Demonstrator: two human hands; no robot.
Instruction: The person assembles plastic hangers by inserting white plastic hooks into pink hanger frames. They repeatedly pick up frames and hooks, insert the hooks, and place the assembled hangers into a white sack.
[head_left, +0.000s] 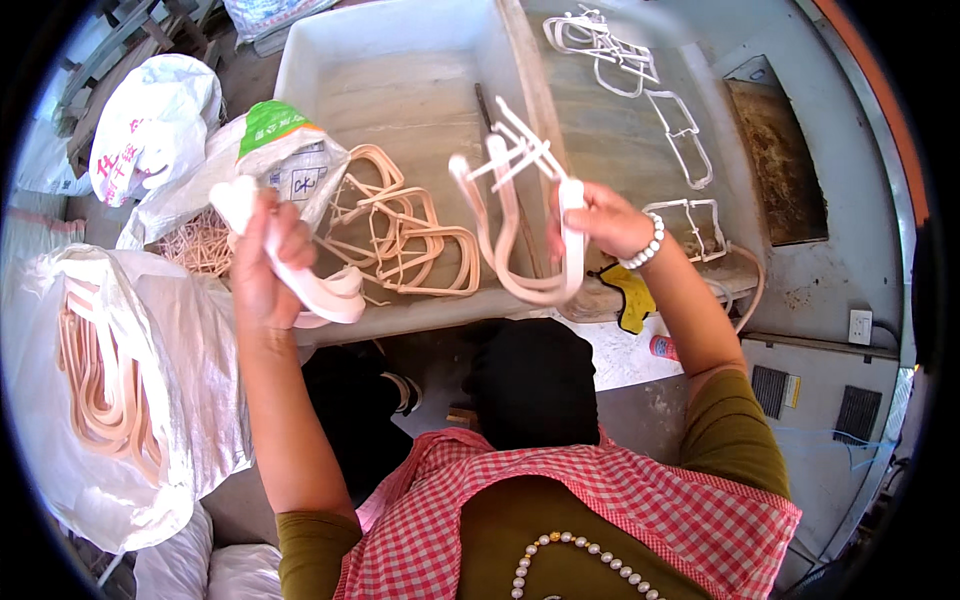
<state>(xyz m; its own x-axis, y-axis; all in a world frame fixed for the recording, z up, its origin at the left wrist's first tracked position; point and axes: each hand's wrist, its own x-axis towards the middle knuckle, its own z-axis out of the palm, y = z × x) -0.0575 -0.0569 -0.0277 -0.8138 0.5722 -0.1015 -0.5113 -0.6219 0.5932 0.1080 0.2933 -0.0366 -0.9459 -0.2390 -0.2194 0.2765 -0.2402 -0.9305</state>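
My left hand (pixel 272 245) is raised at the left and closed around a pale pink curved plastic piece (pixel 330 297); the fingers hide its middle. To the right, my right hand (pixel 598 222) grips one upright side of a U-shaped pink plastic frame (pixel 508 250). Thin crossing bars (pixel 525 150) stick out at that frame's far end. Between my hands, several similar pink frames (pixel 430 240) lie tangled in the white tub (pixel 400 70), near its front edge. The two held pieces are apart from each other.
At the left stand an open sack (pixel 185 340) of curved pink pieces and another sack (pixel 290 150) with thin pink sticks (pixel 195 243). White frames (pixel 690 150) lie on the surface at the right. A yellow-and-black item (pixel 632 297) hangs by the front edge, beside a hose (pixel 752 290).
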